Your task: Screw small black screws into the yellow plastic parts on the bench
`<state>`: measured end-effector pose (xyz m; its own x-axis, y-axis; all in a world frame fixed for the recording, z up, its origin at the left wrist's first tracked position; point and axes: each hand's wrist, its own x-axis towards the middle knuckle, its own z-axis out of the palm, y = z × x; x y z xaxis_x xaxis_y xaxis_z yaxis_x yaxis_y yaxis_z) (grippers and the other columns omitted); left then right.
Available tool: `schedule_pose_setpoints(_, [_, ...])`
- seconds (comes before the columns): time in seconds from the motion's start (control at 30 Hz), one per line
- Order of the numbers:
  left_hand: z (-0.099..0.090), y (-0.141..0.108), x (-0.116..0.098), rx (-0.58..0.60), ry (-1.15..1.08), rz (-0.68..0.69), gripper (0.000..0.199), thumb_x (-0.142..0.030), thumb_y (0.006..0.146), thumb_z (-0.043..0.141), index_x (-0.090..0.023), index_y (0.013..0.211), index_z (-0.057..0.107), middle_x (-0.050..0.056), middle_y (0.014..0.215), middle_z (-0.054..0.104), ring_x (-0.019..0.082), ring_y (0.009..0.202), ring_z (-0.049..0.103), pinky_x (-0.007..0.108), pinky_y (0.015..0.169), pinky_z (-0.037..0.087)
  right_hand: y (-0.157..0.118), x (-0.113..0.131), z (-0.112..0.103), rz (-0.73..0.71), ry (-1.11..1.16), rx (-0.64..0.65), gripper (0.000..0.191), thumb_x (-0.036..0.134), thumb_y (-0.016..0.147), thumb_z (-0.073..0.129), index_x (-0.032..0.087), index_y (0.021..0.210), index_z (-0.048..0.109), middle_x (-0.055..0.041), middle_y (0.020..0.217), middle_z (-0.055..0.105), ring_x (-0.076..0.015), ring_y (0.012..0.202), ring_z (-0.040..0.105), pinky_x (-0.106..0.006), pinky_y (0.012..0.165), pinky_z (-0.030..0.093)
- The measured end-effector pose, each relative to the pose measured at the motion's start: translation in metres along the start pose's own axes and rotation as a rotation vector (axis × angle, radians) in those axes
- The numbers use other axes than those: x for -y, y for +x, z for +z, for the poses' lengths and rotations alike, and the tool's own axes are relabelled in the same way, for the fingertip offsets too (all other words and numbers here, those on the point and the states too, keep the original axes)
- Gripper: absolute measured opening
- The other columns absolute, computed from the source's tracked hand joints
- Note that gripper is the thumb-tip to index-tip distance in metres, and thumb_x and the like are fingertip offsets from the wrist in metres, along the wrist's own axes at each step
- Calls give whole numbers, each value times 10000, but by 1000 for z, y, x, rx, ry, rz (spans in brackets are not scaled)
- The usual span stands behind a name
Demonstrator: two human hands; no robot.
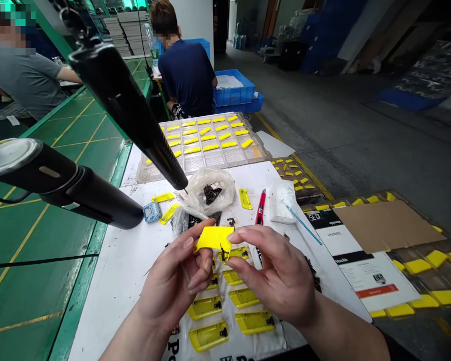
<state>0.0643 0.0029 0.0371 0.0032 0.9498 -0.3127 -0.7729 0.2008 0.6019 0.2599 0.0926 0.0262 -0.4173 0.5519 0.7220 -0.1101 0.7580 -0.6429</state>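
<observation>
A yellow plastic cover with a small black piece at its lower right is held up over the table. My left hand grips its left end between thumb and fingers. At the right end, the thumb and index finger of my right hand pinch the cover by the black piece. Below my hands, several similar yellow covers lie in two columns on a white printed bag, small black parts at their ends. Beyond my hands stands an open clear bag of small black parts.
Two black electric screwdrivers, one hanging and one lying, reach in from the left. A red utility knife lies right of the bag. A divided tray of yellow pieces stands behind. Two people sit beyond.
</observation>
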Motion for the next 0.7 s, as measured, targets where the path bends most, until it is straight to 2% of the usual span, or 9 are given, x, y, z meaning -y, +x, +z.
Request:
schedule_pose_setpoints(0.3, [0, 0, 2, 29, -23, -31, 447, -322, 1011, 735, -192, 1438, 739, 44, 775, 692, 42, 505, 427, 150, 495, 327, 9, 7, -5, -80, 12, 12, 522, 74, 1043, 756, 157, 1527, 578, -106, 1306, 729, -198, 1261, 706, -310, 1145, 606])
schedule_pose_setpoints(0.5, [2, -1, 3, 78, -33, -41, 444, -282, 1027, 722, -243, 1469, 708, 70, 896, 745, 34, 534, 470, 143, 539, 377, 7, 5, -4, -64, 17, 4, 498, 146, 1041, 792, 137, 1498, 593, -122, 1345, 701, -223, 1295, 680, -345, 1178, 586])
schedule_pose_setpoints(0.7, [3, -2, 7, 99, -56, -27, 462, -258, 1035, 714, -274, 1495, 682, 84, 970, 770, 40, 557, 507, 145, 556, 409, 7, 6, -4, -47, -32, -27, 488, 146, 1033, 790, 162, 1488, 613, -116, 1348, 657, -228, 1263, 672, -346, 1121, 621])
